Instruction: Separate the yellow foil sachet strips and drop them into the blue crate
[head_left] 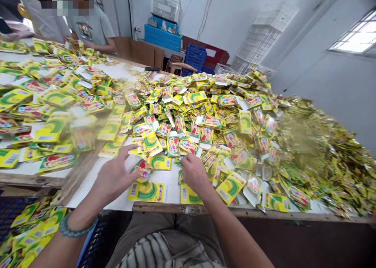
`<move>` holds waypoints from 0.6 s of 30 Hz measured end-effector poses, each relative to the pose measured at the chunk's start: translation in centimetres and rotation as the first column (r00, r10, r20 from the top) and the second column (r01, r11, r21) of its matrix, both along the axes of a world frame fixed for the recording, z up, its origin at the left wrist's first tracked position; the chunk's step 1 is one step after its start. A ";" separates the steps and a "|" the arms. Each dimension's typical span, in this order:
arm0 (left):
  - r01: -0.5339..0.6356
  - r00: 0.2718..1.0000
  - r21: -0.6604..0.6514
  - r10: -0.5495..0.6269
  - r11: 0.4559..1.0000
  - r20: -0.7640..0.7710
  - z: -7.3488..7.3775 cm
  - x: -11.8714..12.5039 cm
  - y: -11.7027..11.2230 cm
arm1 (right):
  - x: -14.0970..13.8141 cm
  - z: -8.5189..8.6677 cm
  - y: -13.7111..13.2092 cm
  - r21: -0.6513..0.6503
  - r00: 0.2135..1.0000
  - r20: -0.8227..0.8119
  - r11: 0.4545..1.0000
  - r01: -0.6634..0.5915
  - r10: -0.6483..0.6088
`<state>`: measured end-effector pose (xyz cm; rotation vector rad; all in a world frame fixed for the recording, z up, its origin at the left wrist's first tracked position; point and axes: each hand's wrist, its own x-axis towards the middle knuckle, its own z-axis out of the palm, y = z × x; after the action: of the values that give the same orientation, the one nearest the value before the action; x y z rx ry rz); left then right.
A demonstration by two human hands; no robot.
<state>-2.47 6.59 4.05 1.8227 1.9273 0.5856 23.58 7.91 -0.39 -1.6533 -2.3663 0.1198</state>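
My left hand point(113, 176) is at the near edge of the table, thumb and fingers apart. Beside its thumb lies a yellow packet point(144, 170) with a red print; I cannot tell whether they touch. My right hand point(194, 173) is closed, fingertips down among the goods, with the green edge of a small packet point(178, 162) at them. Between the hands, a yellow-and-green box point(161, 163) lies flat. Closer to me is another flat yellow box point(147, 192), and one more box point(190, 195) lies partly under my right wrist.
Small yellow boxes point(195, 98) are heaped ahead, and shiny sachets point(323, 154) pile up at right. A wooden strip point(78, 174) divides the table at left. A crate of boxes point(32, 232) stands below left. Across the table, a person point(94, 31) handles boxes.
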 end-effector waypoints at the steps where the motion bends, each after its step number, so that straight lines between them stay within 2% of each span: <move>1: 0.063 0.997 -0.038 -0.064 0.997 -0.042 0.2 0.8 0.3 | -0.4 0.0 -0.1 -0.004 0.991 0.124 0.998 -0.059 0.059; 3: 0.162 0.983 -0.074 -0.168 0.984 -0.072 -0.1 2.5 0.8 | -1.3 -0.2 0.0 -0.066 0.944 0.270 0.982 -0.179 0.190; 5: 0.196 0.980 -0.045 -0.197 0.980 -0.023 -1.2 3.9 1.2 | -2.1 -0.7 0.1 -0.111 0.911 0.312 0.963 -0.246 0.268; 8: 0.168 0.985 -0.023 -0.166 0.986 0.046 -3.5 5.2 1.3 | -2.8 -1.6 0.4 -0.082 0.913 0.299 0.961 -0.265 0.277; 12: 0.103 0.994 -0.026 -0.102 0.994 0.030 -5.8 4.9 0.9 | -2.6 -2.8 0.8 -0.053 0.956 0.212 0.979 -0.198 0.204; 14: 0.063 0.996 -0.013 -0.062 0.998 0.065 -6.1 4.3 0.8 | -2.2 -3.0 1.0 -0.060 0.983 0.102 0.988 -0.144 0.149; 16: 0.036 0.989 -0.005 -0.035 0.999 0.141 -5.9 3.7 0.9 | -1.7 -2.6 1.1 -0.064 0.991 -0.124 0.996 -0.056 0.047; 17: 0.031 0.982 -0.003 -0.030 1.000 0.185 -5.7 3.5 1.0 | -1.5 -2.1 1.1 -0.080 0.961 -0.277 0.997 0.005 -0.027; 18: 0.028 0.973 -0.001 -0.027 1.000 0.228 -5.5 3.5 1.0 | -1.3 -1.5 1.1 -0.113 0.895 -0.433 0.992 0.062 -0.105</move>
<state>1.01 7.62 -1.47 1.6952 1.7471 0.7463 22.24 9.03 -1.90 -1.5653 -1.9714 0.5402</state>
